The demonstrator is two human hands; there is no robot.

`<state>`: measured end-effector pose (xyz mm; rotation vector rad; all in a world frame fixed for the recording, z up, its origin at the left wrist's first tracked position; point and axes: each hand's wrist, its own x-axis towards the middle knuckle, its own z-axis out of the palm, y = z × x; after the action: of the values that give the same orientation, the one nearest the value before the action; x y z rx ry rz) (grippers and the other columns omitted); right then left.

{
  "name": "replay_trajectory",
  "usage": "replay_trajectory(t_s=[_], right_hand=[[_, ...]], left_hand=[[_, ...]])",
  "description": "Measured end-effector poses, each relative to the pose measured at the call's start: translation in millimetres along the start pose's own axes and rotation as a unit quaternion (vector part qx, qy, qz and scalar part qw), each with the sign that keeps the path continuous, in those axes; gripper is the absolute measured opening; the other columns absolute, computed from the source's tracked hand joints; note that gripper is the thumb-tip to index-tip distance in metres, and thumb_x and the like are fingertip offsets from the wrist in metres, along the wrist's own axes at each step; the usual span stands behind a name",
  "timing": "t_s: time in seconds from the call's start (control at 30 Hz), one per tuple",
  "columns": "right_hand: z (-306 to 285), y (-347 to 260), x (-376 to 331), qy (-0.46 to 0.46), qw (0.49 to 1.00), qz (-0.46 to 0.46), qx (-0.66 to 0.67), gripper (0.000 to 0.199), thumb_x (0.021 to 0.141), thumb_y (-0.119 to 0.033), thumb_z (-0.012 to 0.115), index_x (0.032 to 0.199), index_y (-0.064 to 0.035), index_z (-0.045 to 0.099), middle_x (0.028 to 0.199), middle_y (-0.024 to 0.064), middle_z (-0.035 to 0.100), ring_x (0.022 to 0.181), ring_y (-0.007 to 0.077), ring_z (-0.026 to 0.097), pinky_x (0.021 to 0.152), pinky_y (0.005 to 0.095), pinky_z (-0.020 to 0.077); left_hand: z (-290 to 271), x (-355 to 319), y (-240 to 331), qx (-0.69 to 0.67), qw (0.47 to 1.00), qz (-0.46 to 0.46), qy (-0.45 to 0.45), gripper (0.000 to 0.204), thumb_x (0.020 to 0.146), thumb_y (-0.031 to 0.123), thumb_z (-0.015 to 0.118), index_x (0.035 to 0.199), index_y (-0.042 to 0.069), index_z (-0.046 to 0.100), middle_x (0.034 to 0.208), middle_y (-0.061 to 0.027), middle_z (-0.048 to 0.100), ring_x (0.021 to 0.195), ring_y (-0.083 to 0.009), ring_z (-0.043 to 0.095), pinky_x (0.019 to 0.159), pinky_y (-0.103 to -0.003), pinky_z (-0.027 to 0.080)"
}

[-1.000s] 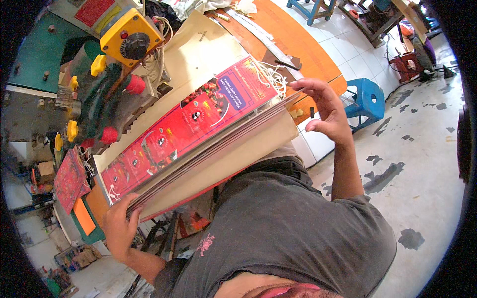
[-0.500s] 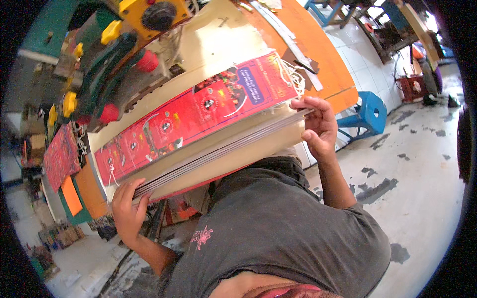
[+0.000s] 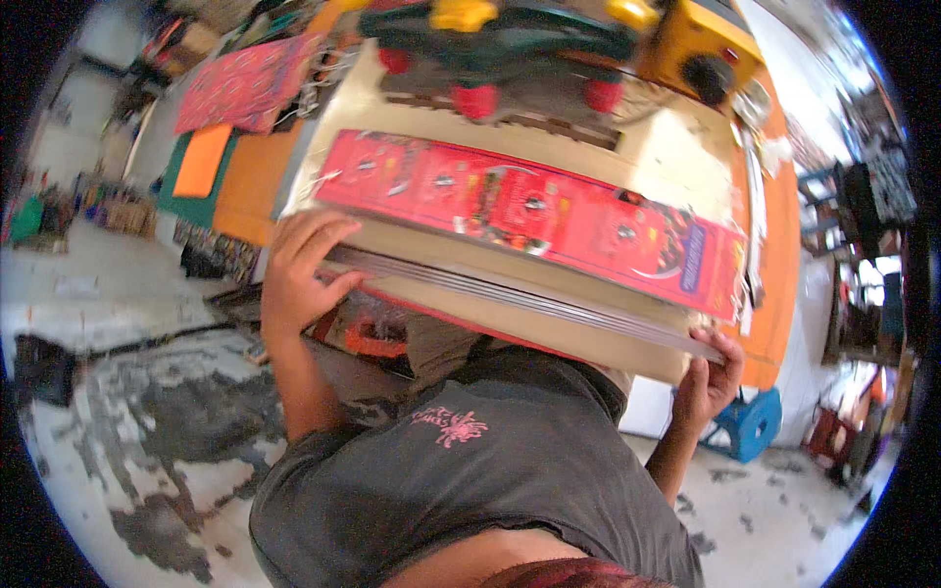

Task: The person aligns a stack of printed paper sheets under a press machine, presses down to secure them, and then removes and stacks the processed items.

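A bundle of long, thin, greyish strips or sheets (image 3: 520, 296), seen nearly edge-on, stretches between my two hands. At its left end, my left hand (image 3: 302, 269) is closed, thumb below and fingers above. My right hand (image 3: 708, 377) pinches the other end between thumb and fingers. Just beyond the bundle lies a long stack of red printed paper bags (image 3: 529, 204), with white string handles showing at its ends. Both rest over a cream-coloured worktop (image 3: 608, 338) with a red front edge. Motion blur hides how many layers the bundle has.
A dark green machine (image 3: 549, 39) with red and yellow knobs stands at the back, beside a yellow box (image 3: 701, 54). More red printed bags (image 3: 245, 83) and an orange sheet (image 3: 203, 162) lie at the left. A blue stool (image 3: 750, 426) stands at lower right.
My view has turned, so the worktop and machine appear rotated and the bundle now slopes down to the right. Both hands keep their hold on its ends.
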<state>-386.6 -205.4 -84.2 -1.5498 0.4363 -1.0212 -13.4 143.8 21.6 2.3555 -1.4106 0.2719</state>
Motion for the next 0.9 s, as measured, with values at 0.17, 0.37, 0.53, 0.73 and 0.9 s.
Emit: replay_trajectory(t_s=[0.17, 0.37, 0.53, 0.73, 0.9], right_hand=[[3.7, 0.5, 3.3, 0.024, 1.000, 0.013, 0.006, 0.034, 0.095, -0.015, 0.071, 0.121, -0.0015, 0.054, 0.116, 0.0176, 0.066, 0.112, 0.0295, 0.064, 0.105, 0.0475, 0.0469], [4.9, 2.8, 5.1, -0.020, 1.000, 0.018, 0.006, 0.033, 0.097, -0.022, 0.069, 0.118, -0.0008, 0.056, 0.114, 0.0186, 0.066, 0.110, 0.0292, 0.062, 0.106, 0.0479, 0.0457], [6.9, 1.4, -1.9, 0.017, 0.999, 0.006, -0.051, 0.039, 0.099, -0.027, 0.066, 0.122, 0.0034, 0.058, 0.121, 0.0212, 0.066, 0.117, 0.0309, 0.062, 0.108, 0.0481, 0.0454], [36.6, -6.4, -17.0, 0.110, 0.984, -0.005, -0.142, 0.043, 0.107, -0.021, 0.054, 0.137, 0.0090, 0.053, 0.137, 0.0222, 0.061, 0.131, 0.0313, 0.057, 0.115, 0.0456, 0.0411], [61.4, -8.6, -22.6, 0.111, 0.985, -0.018, -0.127, 0.060, 0.107, -0.018, 0.048, 0.157, 0.0081, 0.025, 0.162, 0.0247, 0.035, 0.151, 0.0335, 0.034, 0.123, 0.0452, 0.0271]], left_hand=[[3.5, -33.0, -43.4, 0.144, 0.974, -0.072, 0.161, 0.109, 0.066, 0.067, 0.083, 0.149, 0.007, 0.047, 0.157, -0.0181, 0.039, 0.145, -0.0371, 0.036, 0.115, -0.050, 0.033], [65.2, -59.0, -78.2, -0.293, 0.863, -0.178, 0.371, 0.125, 0.071, 0.064, 0.084, 0.160, 0.000, 0.023, 0.158, -0.0216, 0.038, 0.149, -0.0339, 0.034, 0.122, -0.049, 0.029], [77.6, -55.1, -59.6, -0.421, 0.807, -0.222, 0.350, 0.109, 0.081, 0.064, 0.077, 0.156, -0.001, 0.033, 0.155, -0.0232, 0.045, 0.143, -0.0308, 0.045, 0.119, -0.045, 0.035], [92.0, -66.3, -67.6, -0.450, 0.782, -0.228, 0.365, 0.099, 0.089, 0.061, 0.070, 0.152, -0.007, 0.037, 0.152, -0.0222, 0.048, 0.141, -0.0316, 0.048, 0.118, -0.045, 0.038], [100.7, -65.4, -58.3, -0.469, 0.780, -0.213, 0.355, 0.098, 0.095, 0.063, 0.060, 0.155, -0.008, 0.030, 0.155, -0.0256, 0.042, 0.142, -0.0347, 0.046, 0.118, -0.048, 0.038]])
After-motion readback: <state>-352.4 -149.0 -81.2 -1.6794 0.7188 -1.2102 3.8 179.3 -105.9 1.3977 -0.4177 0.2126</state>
